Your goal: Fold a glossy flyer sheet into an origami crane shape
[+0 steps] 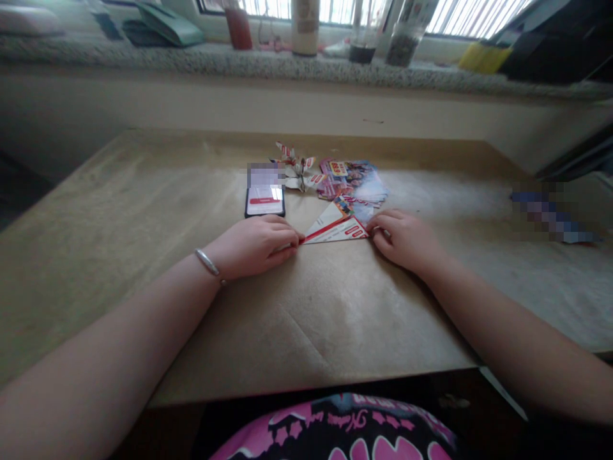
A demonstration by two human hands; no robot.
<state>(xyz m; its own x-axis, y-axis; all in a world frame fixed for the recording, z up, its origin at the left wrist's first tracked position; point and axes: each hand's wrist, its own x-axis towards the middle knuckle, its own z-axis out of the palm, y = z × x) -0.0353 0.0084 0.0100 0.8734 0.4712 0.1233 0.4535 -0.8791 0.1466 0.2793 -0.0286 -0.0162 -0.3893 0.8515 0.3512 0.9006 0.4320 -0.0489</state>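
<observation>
A folded piece of printed paper (pixel 335 229), white with red stripes and a colourful tip, lies on the table between my hands. My left hand (pixel 261 246), with a silver bangle at the wrist, pinches its narrow left point. At the right corner of the paper, the fingertips of my right hand (pixel 405 237) are closed on its edge. Just beyond my left hand lies a phone (pixel 265 201) with its screen lit. Folded paper shapes (pixel 301 176) with petal-like points stand beside the phone. A pile of colourful printed leaflets (pixel 354 181) sits behind the folded paper.
The table (pixel 297 319) has a pale brown covering with a crease near the front. A blurred blue item (pixel 550 217) lies at the far right. Along the stone windowsill (pixel 239 62) stand a red container (pixel 238 27), jars and a folded green item (pixel 167 25).
</observation>
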